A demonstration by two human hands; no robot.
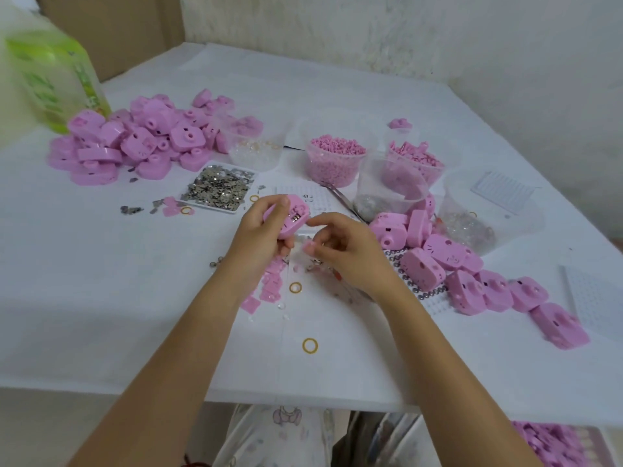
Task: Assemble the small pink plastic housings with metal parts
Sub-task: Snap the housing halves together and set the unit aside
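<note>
Left hand (259, 237) grips 1 pink housing (301, 207), metal showing inside; right hand (347, 254) just right of it, fingers curled, can't tell if it's holding anything.

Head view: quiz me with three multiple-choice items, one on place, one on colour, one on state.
1. The metal-parts tray lies: A) left of the pink pellet tub; B) right of it; C) stacked on it.
2. The ring nearest the table's front edge is: A) blue; B) black; C) yellow.
3. The open housing is: A) lying on the table; B) gripped by the left hand; C) inside the tub.
Answers: A, tray sits left of tub; C, its band is yellow; B, fingers curl round it.
</note>
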